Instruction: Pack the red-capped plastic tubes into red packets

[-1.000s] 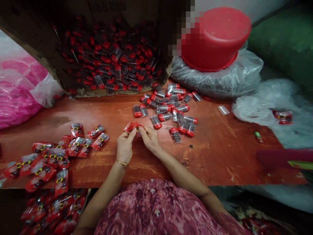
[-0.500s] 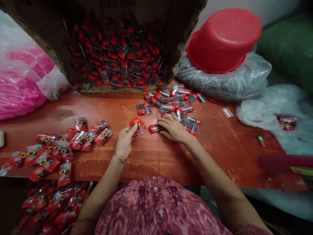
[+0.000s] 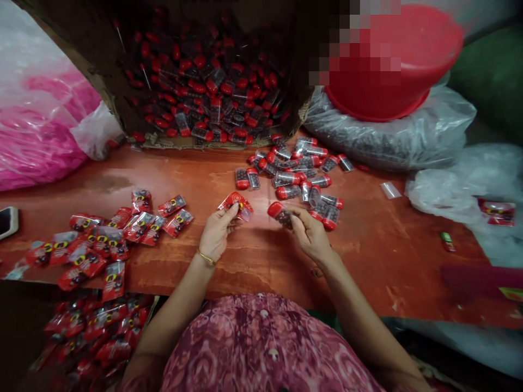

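My left hand [image 3: 217, 231] pinches a small red printed sleeve [image 3: 238, 207] between thumb and fingers, above the table. To its right, my right hand [image 3: 312, 234] grips a small clear container with a red cap [image 3: 280, 213], dark beads showing inside and the cap pointing left. The sleeve and the container are apart. Behind my right hand lies a loose pile of similar red-capped containers [image 3: 288, 178]. Left of my left hand, several containers in red printed sleeves [image 3: 141, 226] are spread on the table.
An open cardboard box [image 3: 304, 103] full of red-capped containers stands at the back. Right of it, a red tub [image 3: 384, 81] sits upside down on a plastic bag [image 3: 379, 141]. A pink-filled bag [image 3: 36, 141] and a phone [image 3: 8, 222] are at left. More sleeved packs [image 3: 98, 326] lie below the table edge.
My right hand has lifted a red-capped container off the table and drawn it back from the pile. My left hand still holds the red sleeve. The whole view has shifted slightly.
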The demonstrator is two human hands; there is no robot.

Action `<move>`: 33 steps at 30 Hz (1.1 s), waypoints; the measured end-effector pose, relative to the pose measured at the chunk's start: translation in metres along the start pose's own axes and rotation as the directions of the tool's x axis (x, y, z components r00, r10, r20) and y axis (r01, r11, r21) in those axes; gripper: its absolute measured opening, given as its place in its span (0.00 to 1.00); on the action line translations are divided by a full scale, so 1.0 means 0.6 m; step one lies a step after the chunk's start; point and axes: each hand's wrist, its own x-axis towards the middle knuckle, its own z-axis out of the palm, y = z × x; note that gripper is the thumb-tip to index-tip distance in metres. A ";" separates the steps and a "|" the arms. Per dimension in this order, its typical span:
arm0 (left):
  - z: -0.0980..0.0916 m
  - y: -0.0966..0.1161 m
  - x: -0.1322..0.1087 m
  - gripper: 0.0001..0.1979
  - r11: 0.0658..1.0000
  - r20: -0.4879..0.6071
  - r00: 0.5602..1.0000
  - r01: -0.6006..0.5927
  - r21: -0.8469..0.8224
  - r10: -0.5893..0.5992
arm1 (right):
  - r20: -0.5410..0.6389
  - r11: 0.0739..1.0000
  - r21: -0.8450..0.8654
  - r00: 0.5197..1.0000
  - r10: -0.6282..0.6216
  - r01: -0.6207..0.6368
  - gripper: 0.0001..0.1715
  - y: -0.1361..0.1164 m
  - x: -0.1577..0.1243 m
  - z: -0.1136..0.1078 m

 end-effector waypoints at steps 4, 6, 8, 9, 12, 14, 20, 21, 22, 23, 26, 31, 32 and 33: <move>0.010 -0.003 -0.003 0.20 0.997 0.011 0.999 -0.033 0.071 0.032 | 0.066 0.984 0.175 0.997 0.035 -0.046 0.16 -0.055 -0.016 0.001; 0.012 -0.006 -0.004 0.20 0.990 0.032 0.997 -0.076 0.121 0.073 | 0.086 0.988 0.154 0.996 0.013 -0.027 0.15 -0.069 -0.017 0.005; 0.012 -0.009 -0.005 0.19 0.979 0.050 0.991 -0.129 0.156 0.122 | 0.082 0.993 0.118 0.997 0.010 -0.019 0.14 -0.073 -0.015 0.010; 0.011 -0.010 -0.006 0.19 0.974 0.049 0.988 -0.152 0.170 0.145 | 0.071 0.994 0.109 0.997 0.016 -0.023 0.14 -0.072 -0.014 0.012; 0.010 -0.010 -0.008 0.18 0.950 0.031 0.978 -0.207 0.234 0.206 | 0.025 0.990 0.128 0.999 0.048 -0.051 0.14 -0.067 -0.015 0.017; 0.010 -0.007 -0.010 0.16 0.925 0.039 0.967 -0.251 0.284 0.251 | 0.007 0.984 0.160 0.997 0.071 -0.072 0.14 -0.065 -0.019 0.019; 0.012 -0.005 -0.010 0.15 0.871 0.076 0.949 -0.310 0.382 0.305 | 0.070 0.944 0.291 0.988 0.140 -0.155 0.16 -0.064 -0.028 0.026; 0.011 -0.006 -0.010 0.15 0.868 0.083 0.950 -0.309 0.389 0.301 | 0.094 0.931 0.319 0.984 0.153 -0.175 0.17 -0.065 -0.029 0.027; 0.010 -0.008 -0.009 0.15 0.867 0.090 0.950 -0.309 0.390 0.298 | 0.115 0.919 0.343 0.980 0.164 -0.194 0.17 -0.066 -0.030 0.028; 0.009 -0.010 -0.008 0.15 0.869 0.094 0.951 -0.308 0.387 0.295 | 0.130 0.909 0.362 0.976 0.173 -0.209 0.18 -0.066 -0.030 0.029; 0.005 -0.014 -0.008 0.15 0.869 0.091 0.953 -0.302 0.391 0.290 | 0.124 0.898 0.382 0.975 0.183 -0.217 0.18 -0.068 -0.032 0.032; 0.002 -0.010 -0.010 0.15 0.855 0.134 0.953 -0.301 0.421 0.270 | 0.059 0.915 0.362 0.984 0.168 -0.178 0.16 -0.068 -0.030 0.030; 0.003 -0.009 -0.010 0.15 0.869 0.141 0.955 -0.295 0.397 0.261 | 0.059 0.912 0.369 0.983 0.172 -0.182 0.15 -0.068 -0.029 0.030; 0.005 -0.010 -0.010 0.15 0.887 0.143 0.957 -0.287 0.362 0.251 | 0.065 0.904 0.383 0.981 0.180 -0.191 0.15 -0.068 -0.028 0.030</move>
